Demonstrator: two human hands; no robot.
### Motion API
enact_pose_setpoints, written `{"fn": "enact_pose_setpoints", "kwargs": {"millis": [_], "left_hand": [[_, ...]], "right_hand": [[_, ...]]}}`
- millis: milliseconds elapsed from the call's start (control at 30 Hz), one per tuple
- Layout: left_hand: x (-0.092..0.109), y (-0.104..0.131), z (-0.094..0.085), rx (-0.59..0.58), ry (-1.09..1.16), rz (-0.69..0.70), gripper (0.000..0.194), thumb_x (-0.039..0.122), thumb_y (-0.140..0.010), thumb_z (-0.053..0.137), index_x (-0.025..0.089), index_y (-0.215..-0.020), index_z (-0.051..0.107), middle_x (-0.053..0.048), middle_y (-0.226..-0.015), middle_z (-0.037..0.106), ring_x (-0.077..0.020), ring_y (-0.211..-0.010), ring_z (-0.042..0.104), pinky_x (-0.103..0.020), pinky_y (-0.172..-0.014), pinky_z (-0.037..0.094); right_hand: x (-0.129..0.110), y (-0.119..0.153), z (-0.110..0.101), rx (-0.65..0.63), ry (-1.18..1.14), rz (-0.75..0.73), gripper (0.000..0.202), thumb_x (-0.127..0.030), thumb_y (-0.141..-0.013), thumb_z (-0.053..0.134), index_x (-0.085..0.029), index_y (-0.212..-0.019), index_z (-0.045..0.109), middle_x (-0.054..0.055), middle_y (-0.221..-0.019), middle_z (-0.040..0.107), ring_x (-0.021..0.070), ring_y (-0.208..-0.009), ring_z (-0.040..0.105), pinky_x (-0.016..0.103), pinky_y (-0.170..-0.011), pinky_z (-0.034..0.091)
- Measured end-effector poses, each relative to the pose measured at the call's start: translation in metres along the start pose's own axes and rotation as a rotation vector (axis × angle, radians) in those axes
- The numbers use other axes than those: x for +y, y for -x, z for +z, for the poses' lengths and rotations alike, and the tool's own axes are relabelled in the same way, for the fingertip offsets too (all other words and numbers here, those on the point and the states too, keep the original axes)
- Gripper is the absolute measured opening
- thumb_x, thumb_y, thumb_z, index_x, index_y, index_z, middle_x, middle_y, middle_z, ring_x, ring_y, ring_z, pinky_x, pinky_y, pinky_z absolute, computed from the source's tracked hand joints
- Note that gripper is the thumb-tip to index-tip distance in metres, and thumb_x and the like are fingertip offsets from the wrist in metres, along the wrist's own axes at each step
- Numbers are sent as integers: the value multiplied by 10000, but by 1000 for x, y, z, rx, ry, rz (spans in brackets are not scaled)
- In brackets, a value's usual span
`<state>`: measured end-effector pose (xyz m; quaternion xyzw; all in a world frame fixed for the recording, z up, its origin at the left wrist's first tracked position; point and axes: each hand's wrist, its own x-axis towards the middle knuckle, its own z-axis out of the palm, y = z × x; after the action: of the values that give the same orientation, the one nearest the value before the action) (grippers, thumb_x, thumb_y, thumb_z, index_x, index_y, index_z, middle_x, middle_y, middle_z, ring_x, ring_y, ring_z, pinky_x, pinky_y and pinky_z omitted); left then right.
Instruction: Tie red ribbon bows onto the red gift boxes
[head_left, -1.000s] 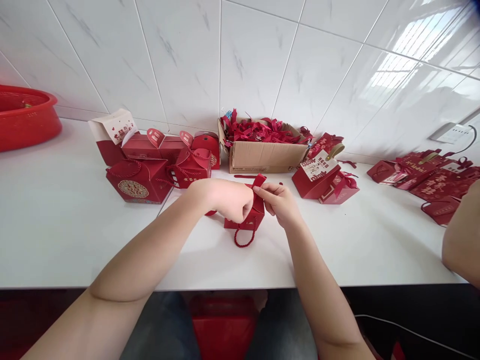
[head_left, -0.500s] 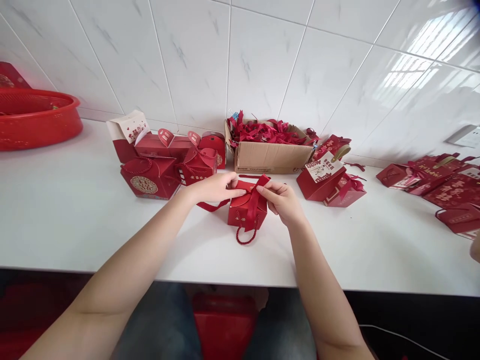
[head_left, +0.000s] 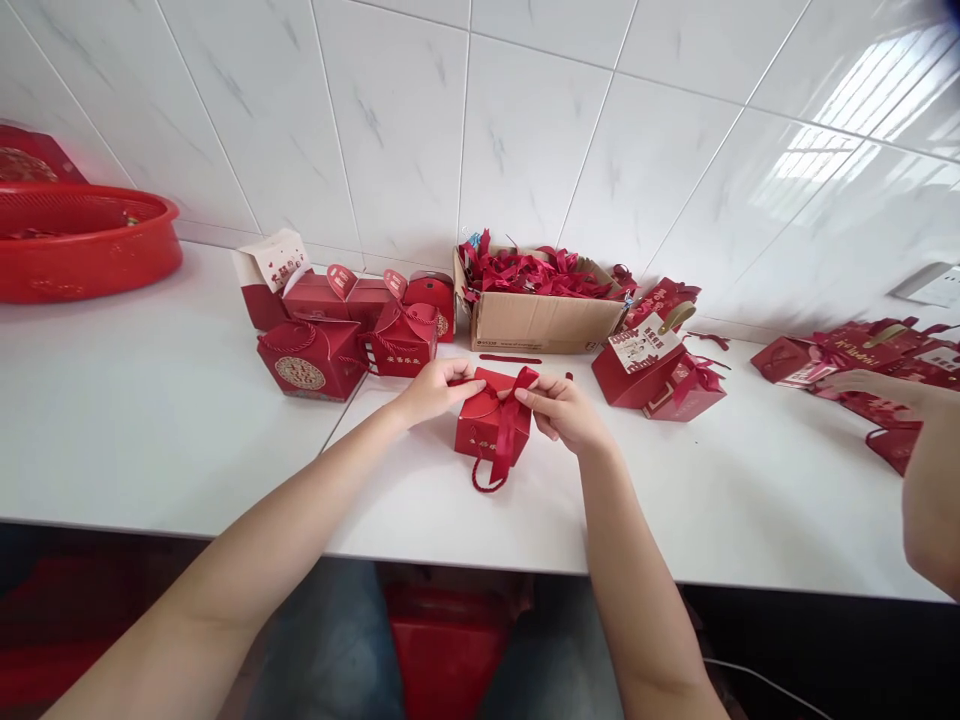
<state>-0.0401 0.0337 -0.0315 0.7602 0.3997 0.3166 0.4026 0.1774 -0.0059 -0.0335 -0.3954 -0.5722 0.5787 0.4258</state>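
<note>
A small red gift box (head_left: 474,432) stands on the white table in front of me, with a rope handle (head_left: 489,487) hanging at its front. Across its top runs a red ribbon (head_left: 510,432), looped near the middle, one tail falling down the front. My left hand (head_left: 441,390) pinches the ribbon at the box's left top. On the other side my right hand (head_left: 559,408) has the ribbon loop between thumb and forefinger. Fingertips partly cover the knot.
Behind the box is a carton (head_left: 540,322) full of red ribbons. Several red gift boxes stand left (head_left: 315,365) and right (head_left: 637,370). A red plastic basket (head_left: 90,265) sits far left. Another person's arm (head_left: 930,480) reaches over boxes at far right.
The ribbon length left of the box has been drawn in, and a loop now stands beside my right fingers. Another person's arm has come in at the right. The view has shifted slightly.
</note>
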Motion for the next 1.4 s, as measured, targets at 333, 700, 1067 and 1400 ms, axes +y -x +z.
{"fn": "enact_pose_setpoints", "kwargs": {"millis": [333,700,1067,1400], "left_hand": [[-2,3,0,159,-208,15,446,446,-798,610,166,-529,390,50,-510,366,-85,-525,339,-251,-514,261],[8,11,-1,102,-250,157,209,386,-837,628,187,-826,692,-9,-811,718,-136,-692,604,-246,-643,443],[30,25,-4,140,-576,824,146,197,-910,541,187,-881,684,-9,-702,589,-109,-621,523,-230,-562,406],[20,12,15,417,-429,817,147,237,-908,567,212,-865,705,-18,-730,606,-136,-693,542,-279,-664,444]], "right_hand": [[-11,12,14,112,158,24,258,-426,-838,623,-180,-870,693,-64,-473,554,32,-313,350,234,-437,285],[-8,8,16,102,-42,49,247,-421,-809,648,-180,-862,656,33,-781,729,56,-372,489,224,-397,287],[-17,18,34,256,350,-7,226,-225,-762,567,-192,-867,765,-3,-654,684,87,-498,500,223,-478,375],[-6,14,43,136,699,-405,186,-135,-795,456,-181,-631,530,-23,-610,488,102,-578,393,244,-550,326]]}}
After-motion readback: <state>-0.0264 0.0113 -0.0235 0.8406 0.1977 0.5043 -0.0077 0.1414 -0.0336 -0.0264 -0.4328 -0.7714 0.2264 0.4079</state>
